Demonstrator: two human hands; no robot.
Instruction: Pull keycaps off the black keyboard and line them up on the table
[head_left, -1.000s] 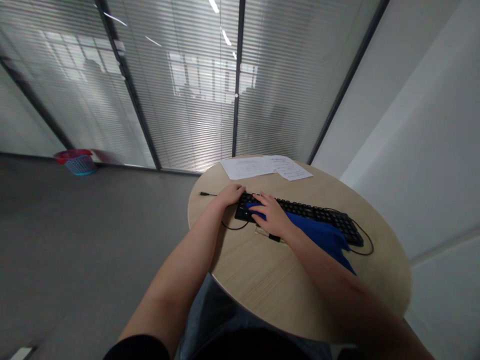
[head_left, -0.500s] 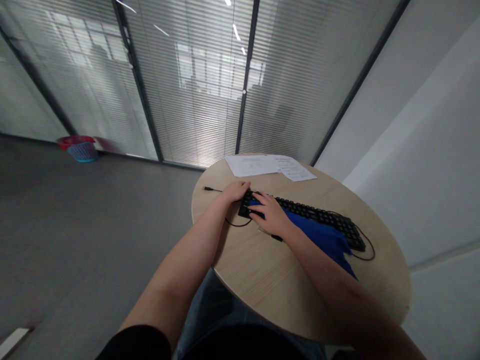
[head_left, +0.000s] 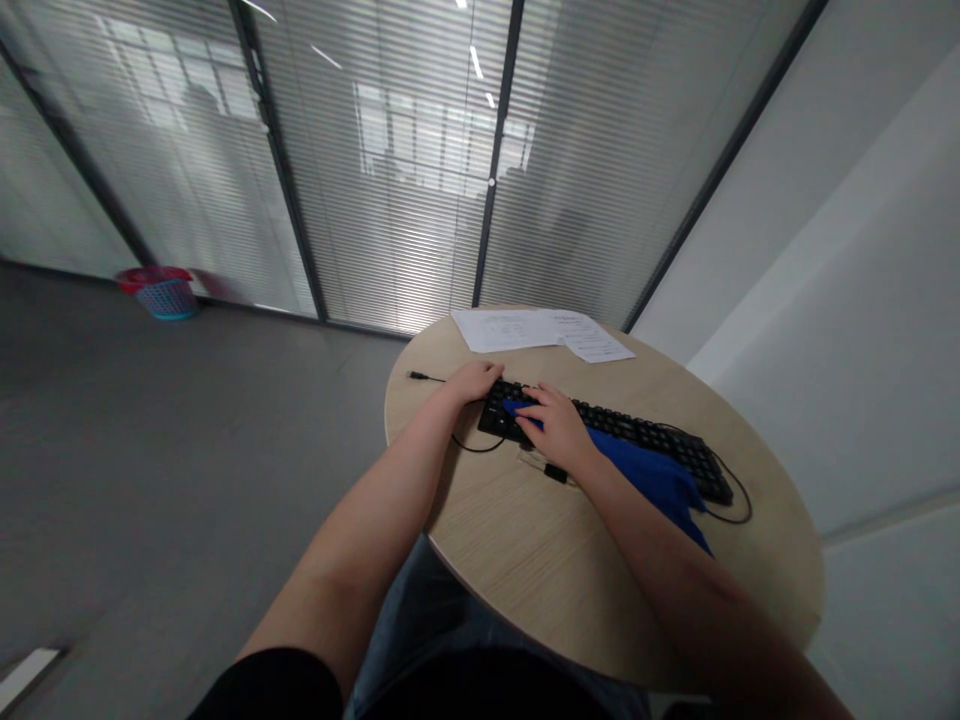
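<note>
A black keyboard point(head_left: 637, 428) lies slantwise across the round wooden table. My left hand point(head_left: 475, 382) grips its left end at the far corner, fingers closed over the edge. On the left part of the keys, my right hand point(head_left: 556, 428) holds a blue cloth point(head_left: 649, 472) down under its fingers. The cloth's loose part trails right, along the keyboard's near side and under my forearm. Beside my right wrist lies a brush-like item with a black part point(head_left: 556, 473), partly hidden by the hand.
Printed papers point(head_left: 517, 330) lie at the table's point(head_left: 517, 560) far edge. A cable plug point(head_left: 417, 376) rests left of my left hand, and black cable loops round the keyboard's right end. A red and blue basket point(head_left: 166, 296) stands on the floor by the glass partition.
My right hand has slid a little to the right along the keyboard with the cloth, uncovering more of the left keys and the brush-like item. My left hand stays put.
</note>
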